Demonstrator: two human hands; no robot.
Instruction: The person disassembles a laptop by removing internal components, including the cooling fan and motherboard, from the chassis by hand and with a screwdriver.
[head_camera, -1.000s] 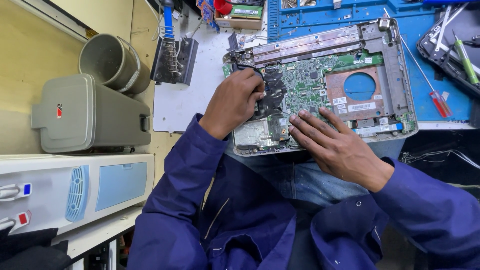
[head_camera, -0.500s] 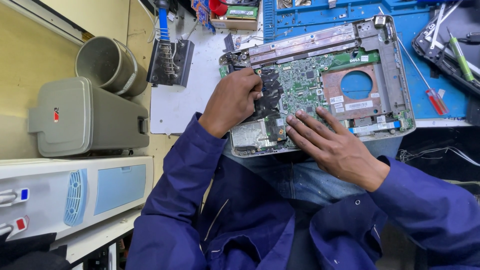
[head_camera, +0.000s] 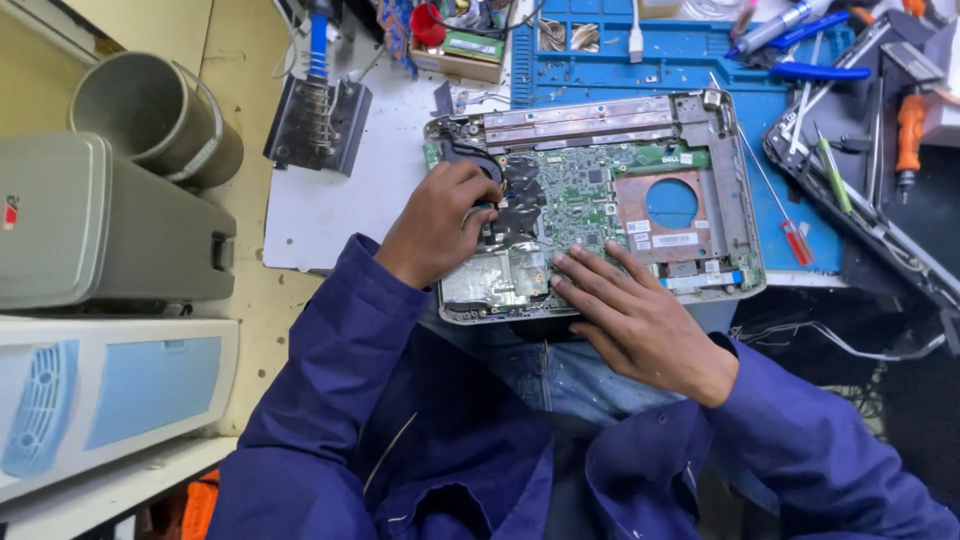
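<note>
An opened laptop base (head_camera: 715, 150) with a bare green circuit board (head_camera: 585, 195) lies on the bench edge in front of me. My left hand (head_camera: 440, 225) is curled over the black cooling fan part (head_camera: 512, 205) at the board's left side, fingertips pinching it. My right hand (head_camera: 630, 315) lies flat, fingers spread, on the near edge of the base beside a silver shielded panel (head_camera: 490, 278). A copper-coloured plate with a round hole (head_camera: 672, 205) fills the right half of the base. Both sleeves are dark blue.
A blue work mat (head_camera: 640, 60) lies under the laptop. A red-handled screwdriver (head_camera: 790, 235) sits to its right, with pliers (head_camera: 810, 70) and another dismantled panel (head_camera: 860, 200) beyond. A soldering iron stand (head_camera: 315, 120), a grey cylinder (head_camera: 155, 115) and grey cases (head_camera: 100, 220) stand left.
Both hands stay in nearly the same spots on the laptop; my left fingers have shifted slightly on the fan part. The view has drifted a little.
</note>
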